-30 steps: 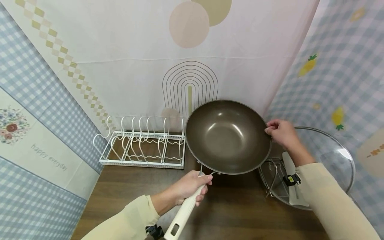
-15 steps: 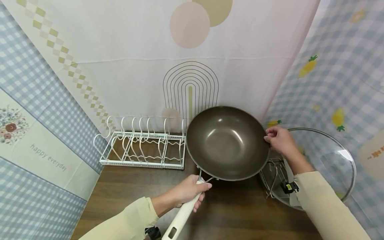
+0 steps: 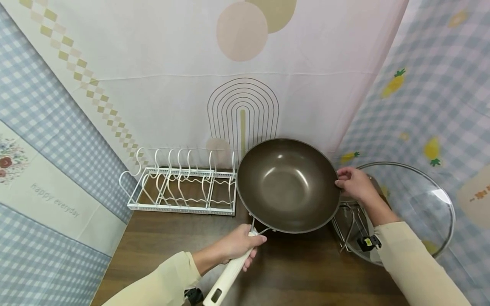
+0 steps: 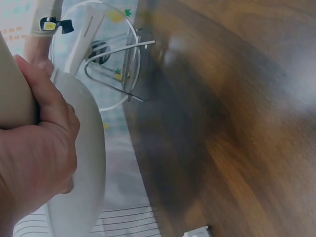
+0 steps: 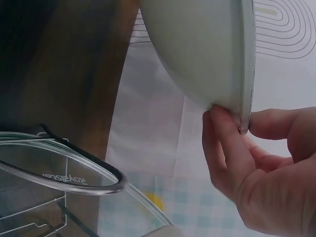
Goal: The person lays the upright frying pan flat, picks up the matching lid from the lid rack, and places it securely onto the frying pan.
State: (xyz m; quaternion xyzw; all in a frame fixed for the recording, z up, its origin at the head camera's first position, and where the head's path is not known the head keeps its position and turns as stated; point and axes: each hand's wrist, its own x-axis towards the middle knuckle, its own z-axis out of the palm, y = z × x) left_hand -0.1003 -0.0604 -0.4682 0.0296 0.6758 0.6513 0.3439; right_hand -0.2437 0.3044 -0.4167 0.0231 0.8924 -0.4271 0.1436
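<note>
While held, wok rim pinched.

The person wears a cream long-sleeved top; both sleeves end at the wrists, leaving the left hand and right hand bare. Beside the right cuff sits a small black clip with a yellow tag.

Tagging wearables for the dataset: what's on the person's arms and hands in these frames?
Both arms wear long cream sleeves, left sleeve and right sleeve, ending at the wrist. Left hand and right hand are bare: no gloves, and no rings that I can make out. A small black device with a yellow label is strapped at the right wrist; another black device shows under the left wrist.
</note>
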